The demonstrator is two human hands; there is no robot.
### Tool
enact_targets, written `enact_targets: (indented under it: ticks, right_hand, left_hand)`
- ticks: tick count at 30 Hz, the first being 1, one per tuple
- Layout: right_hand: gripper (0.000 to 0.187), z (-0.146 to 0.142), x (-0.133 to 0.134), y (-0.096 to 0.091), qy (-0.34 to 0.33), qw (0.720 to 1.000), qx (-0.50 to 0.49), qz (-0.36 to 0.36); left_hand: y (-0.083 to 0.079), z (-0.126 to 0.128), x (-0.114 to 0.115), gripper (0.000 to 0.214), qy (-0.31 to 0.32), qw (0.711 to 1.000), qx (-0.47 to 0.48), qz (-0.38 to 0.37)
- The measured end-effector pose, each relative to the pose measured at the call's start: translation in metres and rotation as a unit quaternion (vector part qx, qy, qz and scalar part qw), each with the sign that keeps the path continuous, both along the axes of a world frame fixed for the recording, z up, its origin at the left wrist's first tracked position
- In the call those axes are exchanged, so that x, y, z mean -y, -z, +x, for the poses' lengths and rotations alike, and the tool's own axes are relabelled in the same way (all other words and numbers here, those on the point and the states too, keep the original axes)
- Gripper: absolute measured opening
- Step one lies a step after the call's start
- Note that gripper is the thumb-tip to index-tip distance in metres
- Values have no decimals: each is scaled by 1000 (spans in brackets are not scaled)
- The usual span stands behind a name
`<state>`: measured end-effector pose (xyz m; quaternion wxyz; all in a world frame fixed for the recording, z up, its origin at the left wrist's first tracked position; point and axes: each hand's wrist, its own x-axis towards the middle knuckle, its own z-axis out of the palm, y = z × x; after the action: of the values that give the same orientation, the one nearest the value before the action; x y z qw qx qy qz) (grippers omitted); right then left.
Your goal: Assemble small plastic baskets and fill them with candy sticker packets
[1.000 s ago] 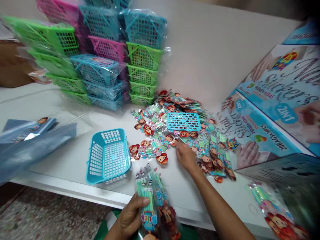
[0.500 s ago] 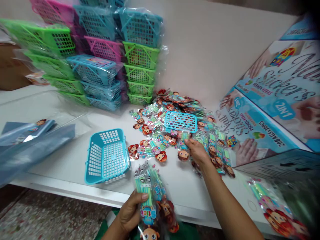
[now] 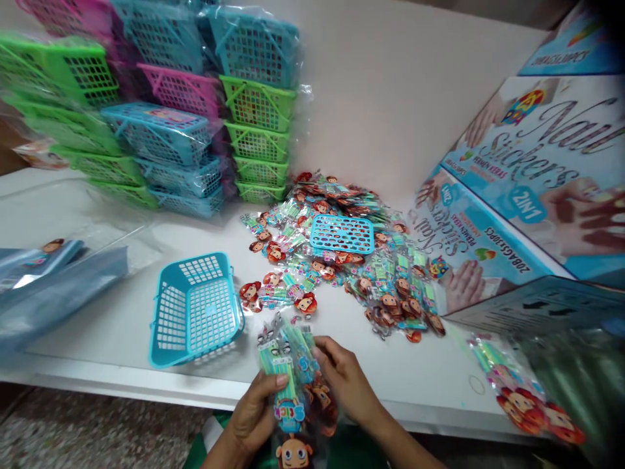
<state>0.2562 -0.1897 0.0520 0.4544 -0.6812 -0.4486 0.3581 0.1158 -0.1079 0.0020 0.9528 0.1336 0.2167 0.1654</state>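
Near the table's front edge, my left hand (image 3: 258, 407) is closed on a bunch of candy stick packets (image 3: 288, 413), clear sachets with green sticks and cartoon heads, thumb on top. My right hand (image 3: 344, 374) pinches a packet (image 3: 310, 365) at the right side of this bunch; its lower fingers are partly hidden. Left of my hands stands an open blue plastic basket (image 3: 215, 322), with nothing inside it. Beyond my hands spreads a heap of similar packets (image 3: 390, 280), and a blue perforated lid (image 3: 342, 234) lies on it.
Stacked baskets in clear plastic, green (image 3: 261, 104), blue (image 3: 161, 137) and pink (image 3: 183, 88), rise at the back left. Printed nail sticker boxes (image 3: 508, 221) stand on the right. Plastic bags (image 3: 63, 306) lie at the left, and more packets (image 3: 527, 397) at the right front.
My right hand has come back from the heap with a packet to the bunch in my left hand. The left hand keeps its hold. The view has shifted slightly to the right.
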Motion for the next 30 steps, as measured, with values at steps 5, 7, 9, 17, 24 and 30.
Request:
enact_targets:
  ticks: [5,7,9,17,24,30]
  right_hand:
    - [48,29,-8,0,0,982,183,-40]
    - [43,56,-18,9,71,961,260,-54]
    - [39,87,-28,21,152,897,407,-75]
    - [33,152,-37,31,214,808,534,-126]
    - [31,135,-45,5,296,942,-19,160]
    - [35,137,-51,16,318,919,-179,147]
  left_hand:
    - [5,-10,1,45,-1,1000,-14,-5]
    - [7,-15,0,42,1,1000,-27,-5]
    - [8,-17,0,40,-1,999,-34,-3]
    - [6,-15,-1,50,-13,1000,-19,2]
    - [6,-9,-3,50,-5,1000,-9,-5]
    - [6,-11,-2,49,-16,1000,-8,-12]
